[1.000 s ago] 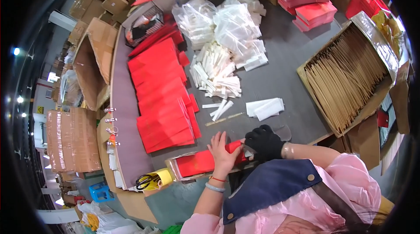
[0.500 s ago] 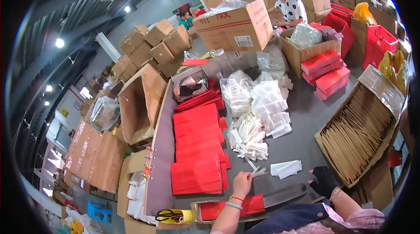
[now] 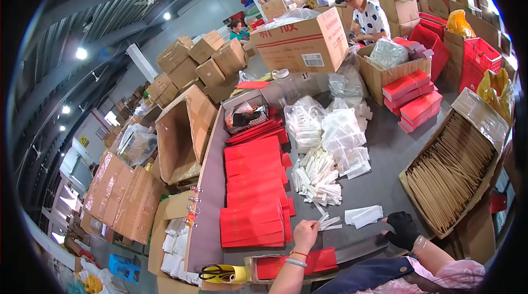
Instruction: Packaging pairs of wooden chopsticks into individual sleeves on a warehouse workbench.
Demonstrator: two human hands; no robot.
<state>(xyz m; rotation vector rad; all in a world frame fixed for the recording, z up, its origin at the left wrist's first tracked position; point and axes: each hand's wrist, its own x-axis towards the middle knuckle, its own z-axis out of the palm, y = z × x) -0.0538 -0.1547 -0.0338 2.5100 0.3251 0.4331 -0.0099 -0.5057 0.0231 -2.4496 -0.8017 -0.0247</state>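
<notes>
My left hand [image 3: 306,234], with a red cord and a pale bangle at the wrist, is closed at the tips of a few narrow white strips [image 3: 330,223]. They lie fanned on the grey tabletop. In a black fingerless glove, my right hand [image 3: 404,231] hovers just right of a small stack of wider white slips [image 3: 363,216], fingers apart and holding nothing I can see. Below my hands, at the near edge, a red envelope [image 3: 308,261] lies in a shallow tray. Overlapping stacks of red envelopes [image 3: 252,222] run away along the left side.
A pile of white strips [image 3: 318,176] and plastic-wrapped slips [image 3: 344,137] stands ahead. On the right, an open carton [image 3: 454,167] holds thin brown sticks. Scissors sit in a yellow holder [image 3: 234,274] at the near left. A large carton [image 3: 300,41] and a co-worker [image 3: 371,19] are beyond.
The view has shifted slightly, so most things sit a little lower and farther right. My left hand stays at the strips, which now look more fanned out. My right hand has moved closer to the slips.
</notes>
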